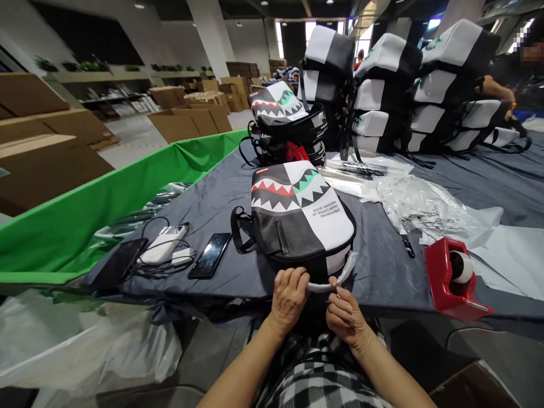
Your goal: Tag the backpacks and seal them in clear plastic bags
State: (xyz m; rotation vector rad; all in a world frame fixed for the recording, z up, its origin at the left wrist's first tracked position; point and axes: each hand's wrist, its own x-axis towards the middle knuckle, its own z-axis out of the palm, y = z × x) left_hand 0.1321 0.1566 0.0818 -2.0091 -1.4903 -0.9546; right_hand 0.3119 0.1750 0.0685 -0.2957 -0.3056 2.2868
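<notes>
A black and white backpack (300, 218) with a shark-teeth print lies on the dark cloth at the table's front edge, its base towards the back. Along its near edge, a white wrapping strip (321, 288) curves over what looks like the top handle. My left hand (290, 297) is closed on the strip's left end, with the knuckles up against the bag. Thumb and fingers of my right hand (346, 317) pinch the strip farther right, while a loose part of it stands up beside the bag. The handle itself is mostly hidden.
A red tape dispenser (453, 277) and crumpled clear plastic bags (425, 204) lie to the right. On the left are a phone (210, 256) and a white power bank (164, 245) with cables. Stacked backpacks (376, 96) rise at the back, near a co-worker's arm (497, 90).
</notes>
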